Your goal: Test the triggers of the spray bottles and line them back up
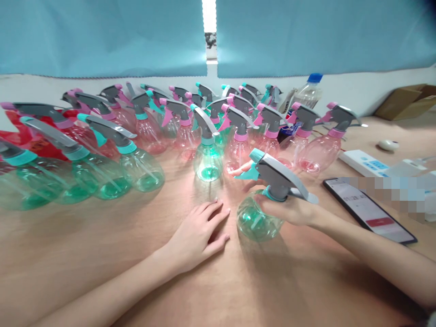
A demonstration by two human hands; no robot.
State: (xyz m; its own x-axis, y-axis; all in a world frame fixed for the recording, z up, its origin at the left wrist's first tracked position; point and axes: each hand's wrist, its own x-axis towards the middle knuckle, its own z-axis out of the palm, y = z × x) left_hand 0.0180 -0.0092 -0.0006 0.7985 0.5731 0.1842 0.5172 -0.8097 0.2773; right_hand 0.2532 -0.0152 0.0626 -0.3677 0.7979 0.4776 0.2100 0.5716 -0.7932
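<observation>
A green spray bottle (260, 220) with a grey and turquoise trigger head is in my right hand (289, 209). The fingers wrap round its neck, and the bottle leans slightly. To its left, my left hand (202, 229) rests palm down by the tabletop, fingers spread and holding nothing. Just beyond my hands stands another green spray bottle (208, 163), upright. A pink spray bottle (236, 152) is close behind my right fingers. Several green spray bottles (145, 170) form a row on the left.
More pink and green spray bottles crowd the back of the wooden table (163, 295). On the right lie a phone (371, 211), a white power strip (364, 163) and a small white object (388, 145). A cardboard box (405, 102) and a blue-capped bottle (308, 93) stand behind.
</observation>
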